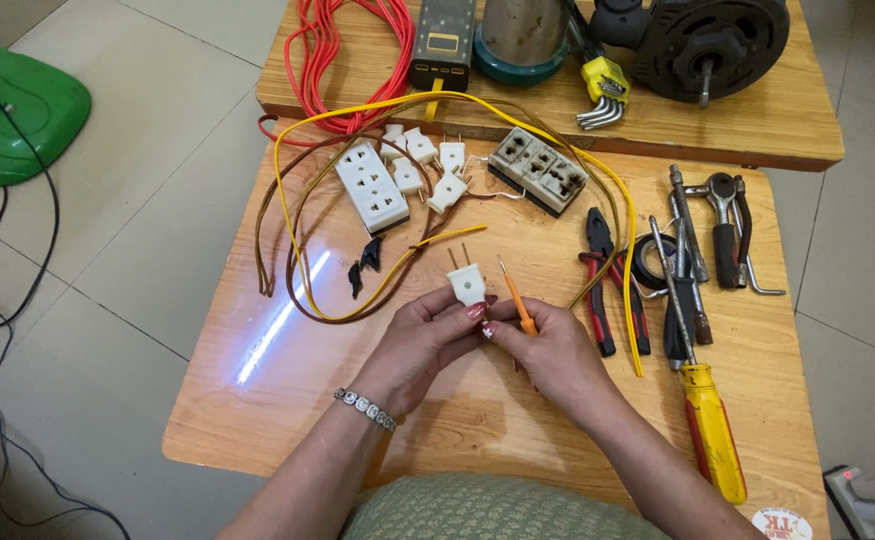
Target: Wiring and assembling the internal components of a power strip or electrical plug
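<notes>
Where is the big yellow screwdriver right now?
In the head view, the big yellow screwdriver lies on the right side of the wooden table, beside the right hand and just below the red-handled pliers.

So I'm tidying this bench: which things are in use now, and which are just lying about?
In use: white two-pin plug in left hand; small orange-handled screwdriver in right hand.
Lying about: red-handled pliers, big yellow-handled screwdriver, white socket strip.

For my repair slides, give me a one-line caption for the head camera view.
Left hand holds a white two-pin plug while right hand holds a small orange screwdriver over a wooden table.
</notes>
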